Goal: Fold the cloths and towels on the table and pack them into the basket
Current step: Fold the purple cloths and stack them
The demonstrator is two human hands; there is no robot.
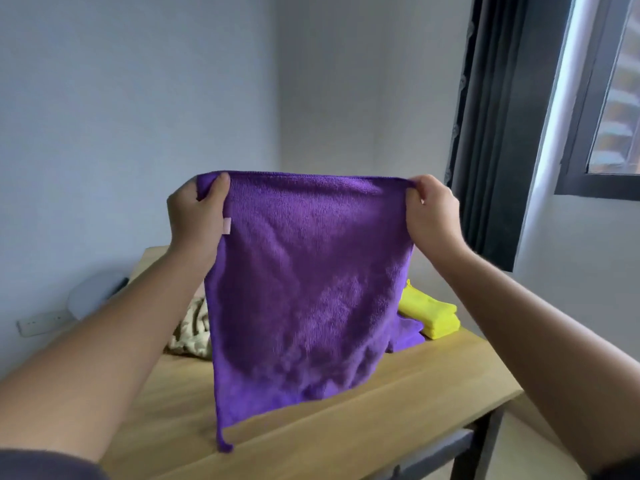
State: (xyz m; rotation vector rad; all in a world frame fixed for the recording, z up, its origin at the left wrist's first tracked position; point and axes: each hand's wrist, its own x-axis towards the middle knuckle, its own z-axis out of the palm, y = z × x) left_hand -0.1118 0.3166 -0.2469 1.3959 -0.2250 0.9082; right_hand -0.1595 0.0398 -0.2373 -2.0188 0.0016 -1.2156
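A purple cloth hangs spread out in the air above the wooden table. My left hand pinches its top left corner and my right hand pinches its top right corner. Its lower edge hangs just above the tabletop. Behind it on the table lie a folded yellow cloth, part of another purple cloth and a crumpled beige patterned towel. The held cloth hides the rest of the table's far side. No basket is in view.
The table's right edge and a dark metal leg are at the lower right. A dark curtain and a window are on the right. A white round object and a wall socket are at the left.
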